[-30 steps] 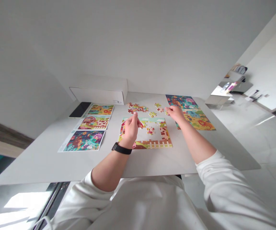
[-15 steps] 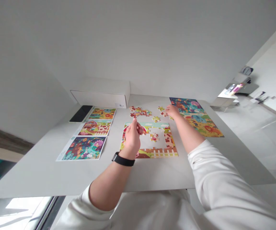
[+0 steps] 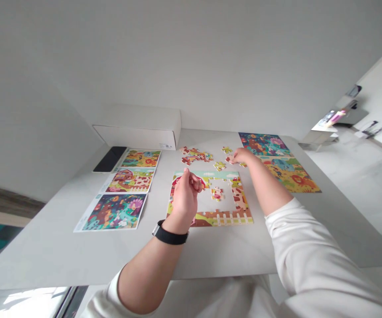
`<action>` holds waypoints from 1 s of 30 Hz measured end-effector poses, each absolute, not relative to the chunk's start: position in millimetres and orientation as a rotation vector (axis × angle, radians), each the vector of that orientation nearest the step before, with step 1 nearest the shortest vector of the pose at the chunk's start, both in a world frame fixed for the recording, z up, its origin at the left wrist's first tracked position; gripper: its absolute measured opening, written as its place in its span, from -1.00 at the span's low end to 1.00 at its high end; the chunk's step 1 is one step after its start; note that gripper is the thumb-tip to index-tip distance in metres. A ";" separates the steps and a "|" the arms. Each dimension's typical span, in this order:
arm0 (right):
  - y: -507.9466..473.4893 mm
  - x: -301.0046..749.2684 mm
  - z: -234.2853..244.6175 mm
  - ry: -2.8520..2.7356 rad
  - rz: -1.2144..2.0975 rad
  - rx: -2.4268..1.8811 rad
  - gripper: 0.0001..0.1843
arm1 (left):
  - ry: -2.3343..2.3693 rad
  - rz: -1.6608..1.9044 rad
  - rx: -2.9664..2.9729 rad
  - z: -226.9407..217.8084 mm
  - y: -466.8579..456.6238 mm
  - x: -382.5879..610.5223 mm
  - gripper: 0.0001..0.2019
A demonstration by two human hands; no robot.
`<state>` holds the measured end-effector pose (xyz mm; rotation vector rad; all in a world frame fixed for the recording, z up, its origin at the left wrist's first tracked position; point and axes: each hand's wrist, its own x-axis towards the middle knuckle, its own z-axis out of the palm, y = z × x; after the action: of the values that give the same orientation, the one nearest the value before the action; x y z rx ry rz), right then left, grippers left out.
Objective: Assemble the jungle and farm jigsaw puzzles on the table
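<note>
"Pinching something, is the left hand (image 3: 184, 198)?"

"Can't tell; its fingers close narrowly over the jigsaw frame (image 3: 224, 217). The right hand (image 3: 242, 155) touches a loose piece (image 3: 231, 159) just beyond that frame."

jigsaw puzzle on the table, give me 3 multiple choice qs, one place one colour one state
1. Where is the right hand? A) at the loose puzzle pieces B) on the phone C) on the white box
2. What colour is the band on the left wrist? A) red B) black C) white
3. What state is the farm jigsaw puzzle in? A) finished B) boxed C) border laid, middle open

1: A, fingers at the pieces. 2: B, dark strap. 3: C, bare table inside the border.
</note>
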<state>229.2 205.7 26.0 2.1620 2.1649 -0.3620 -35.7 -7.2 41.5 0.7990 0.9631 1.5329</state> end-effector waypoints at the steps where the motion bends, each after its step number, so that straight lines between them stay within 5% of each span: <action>1: 202.1 229.0 26.9 2.184 -0.385 2.180 -0.80 | 0.913 1.548 0.739 41.2 -7.1 -35.1 -0.42; 6: 177.1 229.0 34.7 2.227 -0.615 2.517 -0.81 | 0.810 1.568 0.618 39.2 -5.0 -34.5 -0.45; 16: 68.4 230.8 54.6 2.585 -1.797 2.398 -0.72 | 0.946 1.482 0.904 28.4 1.2 -30.5 -0.76; 22: 13.9 219.9 37.6 2.528 -2.238 2.352 -0.47 | 1.016 1.293 1.282 20.1 5.4 -25.0 -0.71; 30: -3.9 199.6 16.2 2.390 -2.362 2.297 -0.46 | 1.014 1.070 1.523 5.3 6.9 -25.3 -0.51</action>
<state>199.6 -3.9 16.2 2.2966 2.3900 -2.3621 -25.3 6.9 5.3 1.5230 1.0142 1.0703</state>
